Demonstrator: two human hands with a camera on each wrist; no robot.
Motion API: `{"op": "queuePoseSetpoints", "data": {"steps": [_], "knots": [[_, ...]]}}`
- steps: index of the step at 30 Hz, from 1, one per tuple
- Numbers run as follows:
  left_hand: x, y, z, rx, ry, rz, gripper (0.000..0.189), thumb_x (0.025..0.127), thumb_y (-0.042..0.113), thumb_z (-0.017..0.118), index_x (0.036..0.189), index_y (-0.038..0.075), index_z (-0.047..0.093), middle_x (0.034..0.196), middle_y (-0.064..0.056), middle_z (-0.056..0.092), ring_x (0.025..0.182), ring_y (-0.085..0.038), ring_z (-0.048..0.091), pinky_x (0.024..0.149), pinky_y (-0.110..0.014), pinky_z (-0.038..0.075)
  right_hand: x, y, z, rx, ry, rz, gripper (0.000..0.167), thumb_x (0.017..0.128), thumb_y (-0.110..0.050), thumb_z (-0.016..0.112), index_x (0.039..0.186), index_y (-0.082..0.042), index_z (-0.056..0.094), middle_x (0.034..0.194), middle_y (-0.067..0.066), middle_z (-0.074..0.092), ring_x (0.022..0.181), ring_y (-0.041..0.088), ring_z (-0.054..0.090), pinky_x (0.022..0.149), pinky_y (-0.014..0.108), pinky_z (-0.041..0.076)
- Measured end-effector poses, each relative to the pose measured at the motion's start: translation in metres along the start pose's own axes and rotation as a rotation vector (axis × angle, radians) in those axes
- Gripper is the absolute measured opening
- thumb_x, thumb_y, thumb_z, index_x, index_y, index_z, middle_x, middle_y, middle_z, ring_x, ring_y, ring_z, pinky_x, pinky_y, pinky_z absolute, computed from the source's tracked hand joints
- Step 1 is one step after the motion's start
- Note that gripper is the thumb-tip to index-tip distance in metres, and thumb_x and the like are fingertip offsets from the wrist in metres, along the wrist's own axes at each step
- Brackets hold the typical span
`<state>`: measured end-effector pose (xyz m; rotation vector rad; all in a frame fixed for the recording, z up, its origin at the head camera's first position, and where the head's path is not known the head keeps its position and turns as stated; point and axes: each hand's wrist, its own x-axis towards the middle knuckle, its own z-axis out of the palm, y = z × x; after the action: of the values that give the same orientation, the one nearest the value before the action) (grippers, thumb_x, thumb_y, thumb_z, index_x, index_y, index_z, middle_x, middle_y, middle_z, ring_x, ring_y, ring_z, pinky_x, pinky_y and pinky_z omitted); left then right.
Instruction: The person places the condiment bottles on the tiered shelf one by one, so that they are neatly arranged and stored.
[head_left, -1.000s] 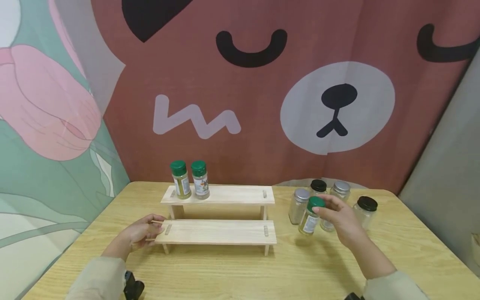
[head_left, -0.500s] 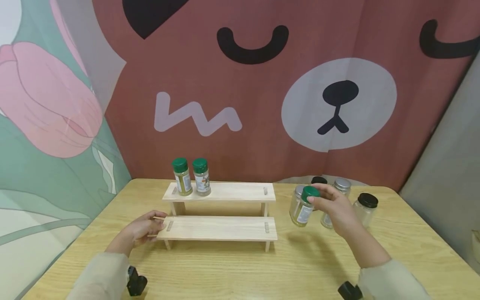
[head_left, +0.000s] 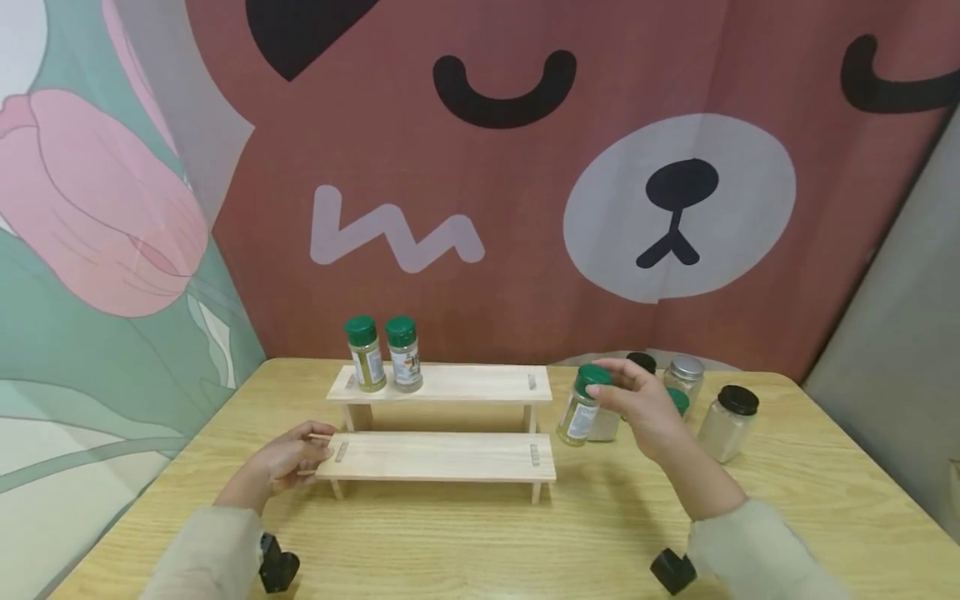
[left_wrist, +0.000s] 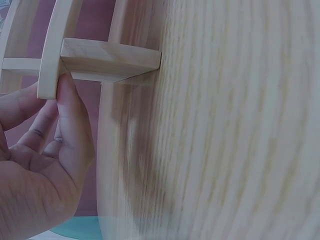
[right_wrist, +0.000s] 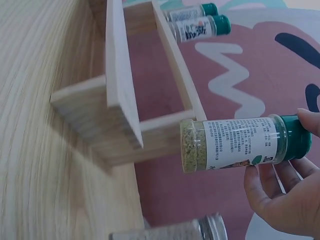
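Observation:
My right hand (head_left: 643, 407) grips a spice jar (head_left: 579, 408) by its green cap and holds it off the table, just right of a two-tier wooden rack (head_left: 438, 457). In the right wrist view the jar (right_wrist: 240, 141) shows a white printed label and greenish-yellow contents. My left hand (head_left: 291, 457) pinches the left end of the rack's lower shelf; in the left wrist view thumb and fingers press on both faces of that board (left_wrist: 48, 75). Two green-capped spice jars (head_left: 365, 354) stand upright at the left of the upper shelf.
To the right several jars stand on the wooden table (head_left: 480, 542): a black-lidded jar (head_left: 727, 423), a silver-lidded jar (head_left: 684, 377), a green-capped one (head_left: 678, 402) partly behind my hand, and another black lid (head_left: 641, 362). A patterned curtain (head_left: 517, 250) hangs behind the table.
My right hand has carried the green-capped jar leftward and slightly up, away from the other jars and closer to the rack. The left hand stays on the lower shelf's end.

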<state>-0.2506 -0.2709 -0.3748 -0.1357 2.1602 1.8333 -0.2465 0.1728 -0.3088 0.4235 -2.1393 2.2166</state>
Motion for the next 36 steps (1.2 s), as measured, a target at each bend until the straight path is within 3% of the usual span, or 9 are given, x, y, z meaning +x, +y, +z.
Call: {"op": "queuePoseSetpoints", "data": {"steps": [14, 22, 36], "knots": [[0.001, -0.008, 0.002, -0.023, 0.013, 0.004, 0.041, 0.081, 0.0, 0.05, 0.118, -0.004, 0.033, 0.096, -0.009, 0.046, 0.07, -0.015, 0.055, 0.058, -0.028, 0.042, 0.018, -0.009, 0.034, -0.001, -0.033, -0.016, 0.036, 0.078, -0.005, 0.06, 0.11, 0.004, 0.047, 0.09, 0.002, 0.053, 0.08, 0.011, 0.054, 0.075, 0.027, 0.044], [0.002, -0.006, 0.002, -0.013, 0.017, 0.007, 0.041, 0.081, 0.0, 0.05, 0.118, -0.004, 0.033, 0.095, -0.008, 0.048, 0.071, -0.015, 0.056, 0.059, -0.029, 0.042, 0.028, -0.017, 0.053, -0.009, -0.047, -0.004, 0.039, 0.078, -0.01, 0.062, 0.112, 0.002, 0.046, 0.092, 0.004, 0.053, 0.082, 0.013, 0.054, 0.079, 0.032, 0.042], [0.001, -0.004, -0.001, -0.005, 0.008, 0.012, 0.042, 0.081, -0.001, 0.05, 0.119, -0.005, 0.031, 0.093, -0.007, 0.05, 0.07, -0.014, 0.056, 0.058, -0.029, 0.043, 0.052, -0.022, 0.089, 0.07, -0.111, -0.03, 0.036, 0.077, -0.004, 0.061, 0.11, 0.003, 0.048, 0.095, 0.008, 0.054, 0.086, 0.018, 0.055, 0.08, 0.037, 0.042]]}}
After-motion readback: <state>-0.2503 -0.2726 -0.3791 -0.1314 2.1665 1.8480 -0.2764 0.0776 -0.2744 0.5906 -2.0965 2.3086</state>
